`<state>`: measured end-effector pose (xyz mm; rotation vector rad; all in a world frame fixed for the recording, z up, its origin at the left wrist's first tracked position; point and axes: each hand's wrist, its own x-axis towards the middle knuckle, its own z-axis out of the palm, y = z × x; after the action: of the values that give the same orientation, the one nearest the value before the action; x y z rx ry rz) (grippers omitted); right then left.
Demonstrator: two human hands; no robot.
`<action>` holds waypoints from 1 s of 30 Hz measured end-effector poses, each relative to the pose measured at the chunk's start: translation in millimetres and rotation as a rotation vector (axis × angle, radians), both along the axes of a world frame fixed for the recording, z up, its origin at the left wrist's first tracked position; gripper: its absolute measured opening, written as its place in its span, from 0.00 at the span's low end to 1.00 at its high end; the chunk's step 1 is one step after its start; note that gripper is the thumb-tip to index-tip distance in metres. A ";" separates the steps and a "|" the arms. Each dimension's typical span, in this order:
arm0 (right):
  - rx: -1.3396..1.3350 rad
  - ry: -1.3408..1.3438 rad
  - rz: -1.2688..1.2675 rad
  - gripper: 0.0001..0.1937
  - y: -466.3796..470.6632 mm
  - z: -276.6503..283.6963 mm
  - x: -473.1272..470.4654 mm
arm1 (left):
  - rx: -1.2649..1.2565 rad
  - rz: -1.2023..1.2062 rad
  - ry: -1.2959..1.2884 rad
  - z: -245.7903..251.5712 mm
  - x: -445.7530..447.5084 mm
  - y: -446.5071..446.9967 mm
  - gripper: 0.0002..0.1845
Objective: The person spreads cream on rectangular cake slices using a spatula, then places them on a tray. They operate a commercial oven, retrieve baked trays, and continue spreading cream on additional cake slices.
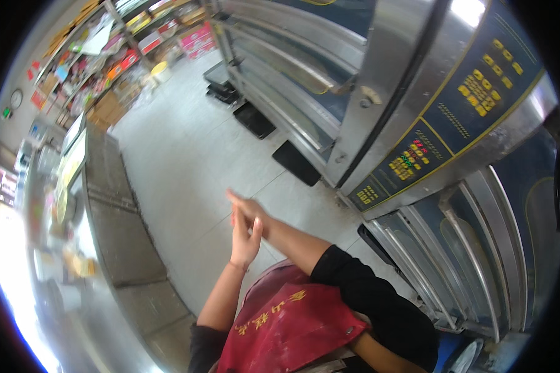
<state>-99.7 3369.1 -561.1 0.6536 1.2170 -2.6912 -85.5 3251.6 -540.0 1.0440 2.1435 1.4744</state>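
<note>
My left hand (246, 240) and my right hand (251, 210) are pressed together, palm to palm, in front of the red apron (294, 321) I wear. The left thumb sticks up, apart from its fingers. The right hand's fingers stretch out straight, partly covered by the left hand. No object shows in either hand, though the surfaces where the palms meet are hidden. Beneath them is the pale tiled floor (182, 163). Yellow writing and whitish smudges mark the apron.
A steel deck oven (368, 100) with lit control panels (413, 156) rises on the right. Black baking trays (296, 162) rest on the floor by its base. A steel worktop (86, 303) runs along the left. Cluttered shelves (121, 51) and a yellow-rimmed bucket (160, 73) stand farther off.
</note>
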 end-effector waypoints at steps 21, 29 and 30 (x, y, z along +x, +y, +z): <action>0.601 0.518 0.073 0.48 -74.7 18.1 -6.4 | 0.495 0.200 -0.717 24.0 -55.1 -37.8 0.40; 0.322 0.197 -0.121 0.22 -59.2 34.6 -11.1 | 0.354 0.101 -0.273 9.7 -5.6 -26.5 0.42; 0.287 0.205 -0.096 0.17 -50.5 36.4 -10.7 | 0.323 0.068 -0.198 16.0 -3.6 -24.4 0.45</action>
<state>-110.4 3318.5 -524.7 0.4858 1.6873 -2.7416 -89.2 3227.2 -524.1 0.8860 1.8610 1.9160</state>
